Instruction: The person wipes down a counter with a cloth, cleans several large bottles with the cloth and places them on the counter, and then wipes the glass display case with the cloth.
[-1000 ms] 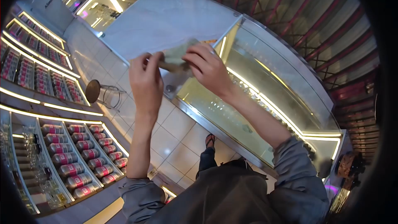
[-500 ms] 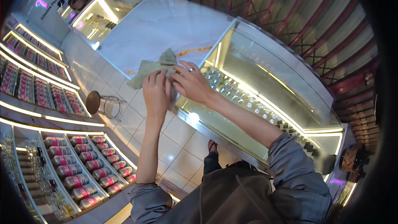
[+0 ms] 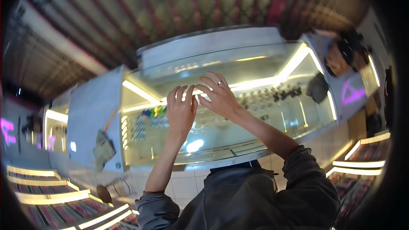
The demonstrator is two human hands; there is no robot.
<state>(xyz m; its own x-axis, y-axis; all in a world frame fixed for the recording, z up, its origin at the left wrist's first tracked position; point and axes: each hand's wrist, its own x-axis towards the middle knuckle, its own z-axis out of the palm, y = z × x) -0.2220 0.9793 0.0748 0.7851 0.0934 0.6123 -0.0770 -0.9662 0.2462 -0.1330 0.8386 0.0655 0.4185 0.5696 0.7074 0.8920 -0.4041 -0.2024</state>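
Both my hands are over the glass top of a lit display case [image 3: 221,142], close to each other. My left hand [image 3: 181,110] has its fingers a little apart and bent, with nothing visible in it. My right hand [image 3: 221,99], with a ring on one finger, is spread beside it, also holding nothing. A grey-green cloth [image 3: 103,148] lies crumpled on the white counter [image 3: 89,115] to the left, hanging over its front edge, away from both hands. Rows of small bottles [image 3: 255,100] show through the glass, partly hidden by my hands.
A dark bundled item [image 3: 317,88] sits at the case's right end. Beyond the case runs a folding metal gate [image 3: 191,4]. A round stool [image 3: 103,194] stands at lower left, near lit shelves [image 3: 55,198] of products. More lit shelves [image 3: 358,168] are at lower right.
The view has swung to the right. My hands have let go of the cloth, which now lies on the white counter, and they have moved over the glass case.
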